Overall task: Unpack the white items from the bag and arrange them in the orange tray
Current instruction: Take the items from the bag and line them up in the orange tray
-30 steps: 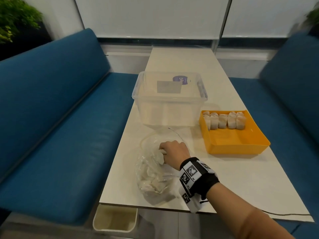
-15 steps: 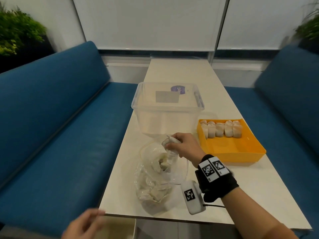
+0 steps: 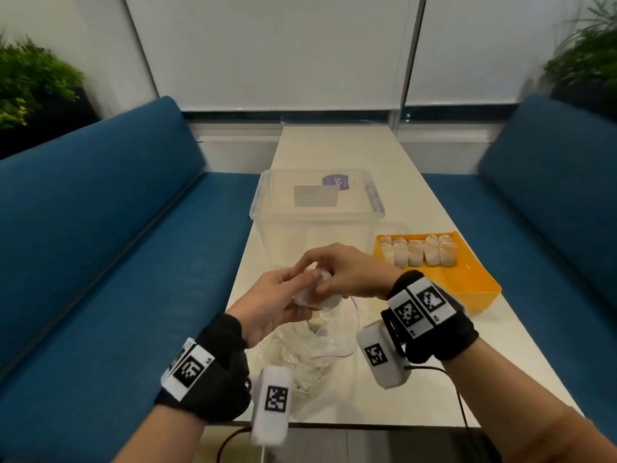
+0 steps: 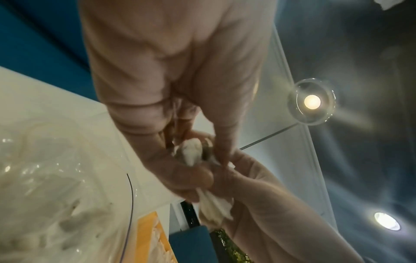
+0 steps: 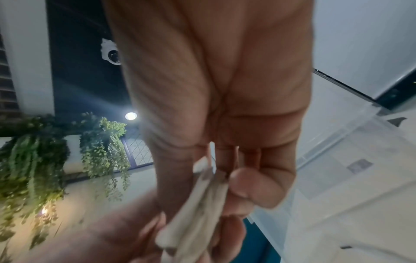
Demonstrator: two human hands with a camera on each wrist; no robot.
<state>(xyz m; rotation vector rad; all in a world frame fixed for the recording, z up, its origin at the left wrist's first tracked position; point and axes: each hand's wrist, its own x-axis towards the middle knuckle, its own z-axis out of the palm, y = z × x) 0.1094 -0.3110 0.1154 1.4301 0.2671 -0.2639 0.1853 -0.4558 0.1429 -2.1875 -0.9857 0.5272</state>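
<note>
Both hands meet above the clear plastic bag (image 3: 310, 349), which lies open on the white table and still holds several white items. My left hand (image 3: 283, 295) and right hand (image 3: 337, 275) together pinch one small white packet (image 3: 315, 297), also seen as the white packet (image 4: 191, 153) and white packet (image 5: 198, 213) between fingers and thumbs. The orange tray (image 3: 467, 289) sits to the right, with a row of several white items (image 3: 417, 250) along its far edge.
A large clear plastic bin (image 3: 317, 212) stands just behind the hands, left of the tray. Blue benches (image 3: 100, 262) flank the narrow table on both sides. The table's near edge runs just below the bag.
My right hand lifted a white packet out of the bag. My left hand came up from below the table edge and joined it on the packet.
</note>
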